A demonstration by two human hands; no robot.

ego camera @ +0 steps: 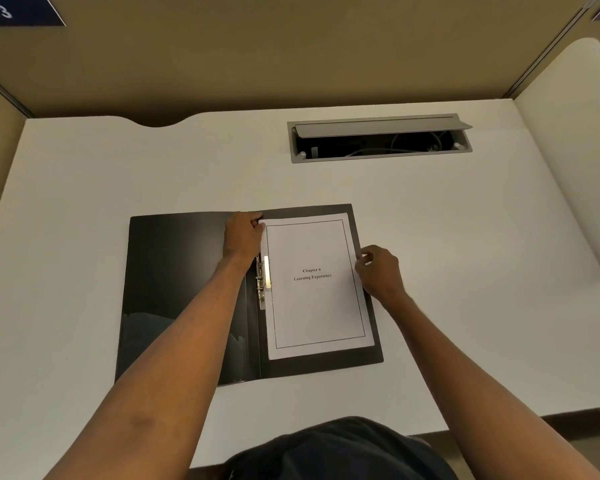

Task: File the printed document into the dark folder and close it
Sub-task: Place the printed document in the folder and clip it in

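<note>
Head view: left hand (243,233) presses document (317,285) far-left corner, right hand (380,270) pinches right edge; square sheets under clip (263,278) before closing folder (181,292).

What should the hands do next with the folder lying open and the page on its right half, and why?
Probably press the metal clip down over the printed document's left edge. The dark folder lies open, the left hand sits at the sheet's top-left corner, the right hand steadies its right edge, and the clip looks raised, so the sheet seems unsecured.

Both bare forearms stretched forward, left hand (243,233) knuckles up with fingers curled, right hand (378,270) pinching
</note>
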